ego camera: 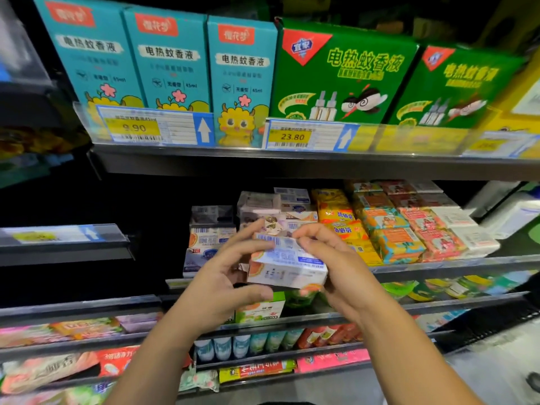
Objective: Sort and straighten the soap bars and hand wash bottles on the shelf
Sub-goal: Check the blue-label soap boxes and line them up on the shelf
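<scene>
Soap box (287,267), white card with blue print and orange fruit pictures, is mid-frame, tilted, in front of the dark metal shelf (438,266). Left hand (222,276) and right hand (336,267) each have a grip curled round its ends. Yellow, orange and pink soap packs (388,232) are stacked behind, toward the right.

Left hand (223,277), right hand (336,268): curled grip

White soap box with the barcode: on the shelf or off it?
Off it. The white soap box is held tilted between the left hand and right hand, in front of the stacked soap bars.
</scene>
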